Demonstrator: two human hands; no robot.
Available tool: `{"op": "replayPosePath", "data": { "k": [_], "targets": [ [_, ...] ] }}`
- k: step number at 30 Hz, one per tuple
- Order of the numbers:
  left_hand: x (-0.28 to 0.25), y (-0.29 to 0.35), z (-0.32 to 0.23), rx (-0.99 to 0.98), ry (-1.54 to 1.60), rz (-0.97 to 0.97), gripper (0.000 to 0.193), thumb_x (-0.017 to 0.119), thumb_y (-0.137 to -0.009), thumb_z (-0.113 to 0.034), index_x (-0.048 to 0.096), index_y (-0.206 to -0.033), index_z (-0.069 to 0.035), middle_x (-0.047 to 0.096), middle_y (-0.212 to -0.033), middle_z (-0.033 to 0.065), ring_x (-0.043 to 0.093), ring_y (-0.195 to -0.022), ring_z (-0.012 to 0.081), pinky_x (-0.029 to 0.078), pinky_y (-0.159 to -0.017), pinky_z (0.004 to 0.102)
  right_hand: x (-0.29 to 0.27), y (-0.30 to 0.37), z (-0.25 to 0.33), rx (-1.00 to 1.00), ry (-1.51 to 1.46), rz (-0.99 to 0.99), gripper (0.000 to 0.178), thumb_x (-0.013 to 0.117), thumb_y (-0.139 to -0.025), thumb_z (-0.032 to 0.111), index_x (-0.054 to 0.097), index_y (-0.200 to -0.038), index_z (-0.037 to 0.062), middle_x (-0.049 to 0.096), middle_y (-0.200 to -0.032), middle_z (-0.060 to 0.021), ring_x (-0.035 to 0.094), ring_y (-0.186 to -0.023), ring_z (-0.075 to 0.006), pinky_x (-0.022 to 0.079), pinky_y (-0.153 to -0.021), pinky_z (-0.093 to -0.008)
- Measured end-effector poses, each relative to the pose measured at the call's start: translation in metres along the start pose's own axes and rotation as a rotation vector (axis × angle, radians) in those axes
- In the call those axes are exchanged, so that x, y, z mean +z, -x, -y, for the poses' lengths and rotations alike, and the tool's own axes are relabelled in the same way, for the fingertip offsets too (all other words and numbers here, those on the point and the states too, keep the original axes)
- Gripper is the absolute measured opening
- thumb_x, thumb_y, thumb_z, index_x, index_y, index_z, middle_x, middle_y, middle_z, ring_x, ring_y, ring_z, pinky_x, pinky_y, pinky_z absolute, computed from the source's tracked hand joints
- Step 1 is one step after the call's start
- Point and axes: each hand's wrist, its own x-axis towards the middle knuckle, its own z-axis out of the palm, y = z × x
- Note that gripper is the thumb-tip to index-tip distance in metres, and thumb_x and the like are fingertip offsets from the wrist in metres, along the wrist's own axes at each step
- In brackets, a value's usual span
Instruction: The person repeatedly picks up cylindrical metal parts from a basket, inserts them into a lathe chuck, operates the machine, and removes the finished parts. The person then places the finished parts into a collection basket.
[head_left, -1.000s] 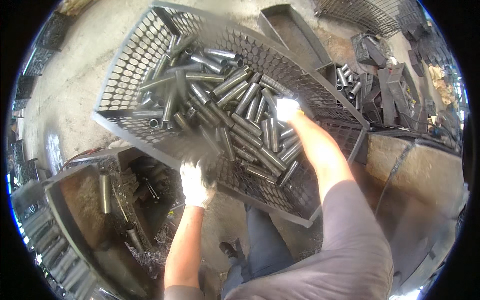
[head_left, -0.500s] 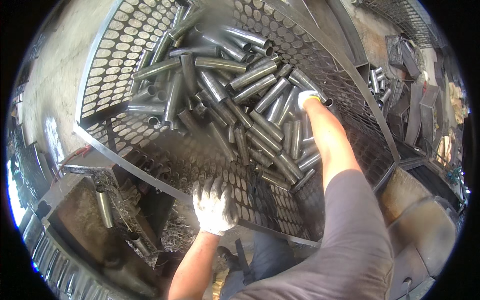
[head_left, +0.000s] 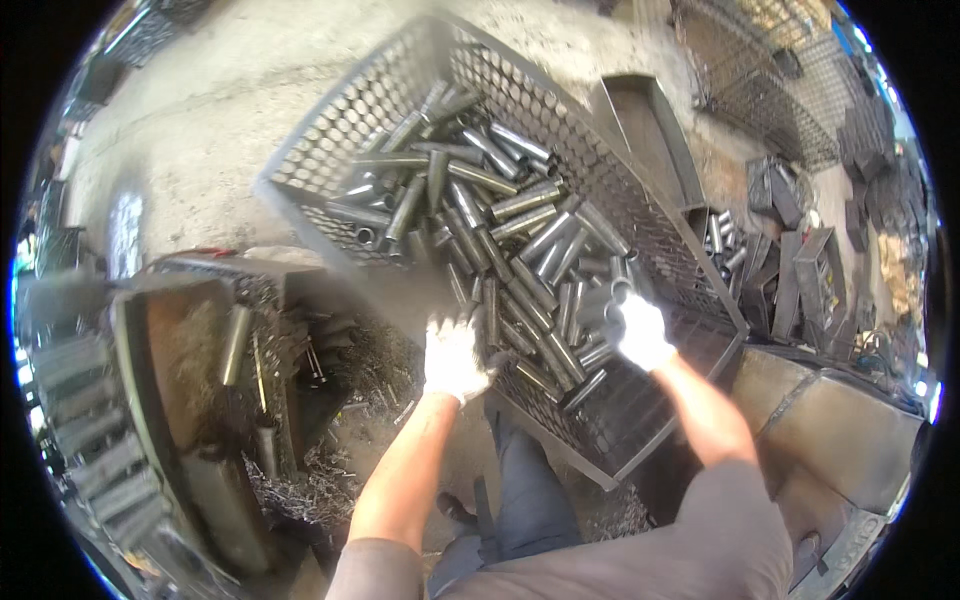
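Observation:
Many short, dark steel tubes (head_left: 520, 203) lie heaped at all angles in a large basket with perforated metal walls (head_left: 352, 106). My right hand (head_left: 643, 335), in a white work glove, is over the right part of the heap. Its fingers are closed round a steel tube (head_left: 613, 300) whose open end faces up toward me, slightly blurred. At the basket's near rim is my left hand (head_left: 455, 357), gloved in white too. Its fingers, smeared a little by motion, reach over that edge and appear to grip it.
To the left stands a rusty metal trough (head_left: 180, 360) with a loose tube (head_left: 237, 345). Metal scraps (head_left: 310, 480) litter the ground beside it. More tubes (head_left: 722, 235) and dark metal boxes (head_left: 805, 280) are at the right. A bent sheet-metal seat or cover (head_left: 840, 430) stands at lower right.
My right hand has drawn back toward me from the far right of the heap, now with a tube in it. The view has shifted, showing more floor; my left hand stays at the rim.

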Motion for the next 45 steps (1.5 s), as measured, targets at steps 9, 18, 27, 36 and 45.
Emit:
{"op": "replayPosePath", "data": {
  "k": [9, 18, 27, 36, 45],
  "targets": [
    [-0.183, 0.303, -0.048, 0.223, 0.47, -0.467, 0.098, 0.089, -0.062, -0.019, 0.048, -0.149, 0.001, 0.054, -0.147, 0.0281, 0.054, -0.136, 0.0487, 0.044, -0.117, 0.0546, -0.142, 0.153, 0.395, -0.758, -0.228, 0.105, 0.026, 0.09, -0.065, 0.013, 0.077, -0.087, 0.0096, 0.073, -0.108, -0.0131, 0.073, -0.088, -0.0344, 0.059, -0.07, -0.0421],
    [-0.237, 0.718, 0.024, -0.33, 0.847, -0.246, 0.095, 0.076, -0.088, -0.037, 0.031, -0.165, -0.004, 0.051, -0.155, 0.0257, 0.048, -0.147, 0.0401, 0.038, -0.124, 0.0444, -0.091, 0.289, 0.757, -1.407, -0.218, 0.605, 0.03, 0.093, -0.07, 0.018, 0.073, -0.089, 0.0087, 0.072, -0.117, -0.0128, 0.072, -0.096, -0.036, 0.058, -0.08, -0.0422],
    [-0.279, 0.961, -0.01, -0.681, 1.013, -0.849, 0.065, 0.082, -0.086, -0.029, 0.056, -0.14, -0.003, 0.068, -0.129, 0.0156, 0.068, -0.116, 0.0245, 0.055, -0.099, 0.0374, -0.109, 0.337, 0.99, -1.55, -0.714, 0.521, 0.021, 0.084, -0.074, -0.001, 0.07, -0.089, 0.0032, 0.077, -0.114, -0.0156, 0.077, -0.093, -0.0267, 0.063, -0.076, -0.0376],
    [-0.321, 1.039, 0.084, -0.984, 0.8, -1.533, 0.044, 0.085, -0.079, 0.003, 0.068, -0.118, -0.007, 0.072, -0.106, 0.0046, 0.069, -0.092, 0.0161, 0.058, -0.085, 0.0324, 0.041, 0.293, 1.288, -1.459, -0.176, 0.143, 0.027, 0.072, -0.086, 0.033, 0.081, -0.094, 0.0087, 0.077, -0.103, -0.0171, 0.074, -0.094, -0.0362, 0.058, -0.088, -0.0429],
    [-0.262, 1.024, 0.174, -1.017, 0.494, -1.194, 0.041, 0.087, -0.079, -0.006, 0.069, -0.116, -0.006, 0.074, -0.106, 0.0054, 0.07, -0.1, 0.0179, 0.058, -0.091, 0.0338, 0.198, 0.253, 1.362, -1.313, 0.064, 0.077, 0.034, 0.071, -0.087, 0.037, 0.078, -0.107, 0.0102, 0.077, -0.106, -0.0175, 0.074, -0.103, -0.0358, 0.058, -0.09, -0.046]
  ]
}}
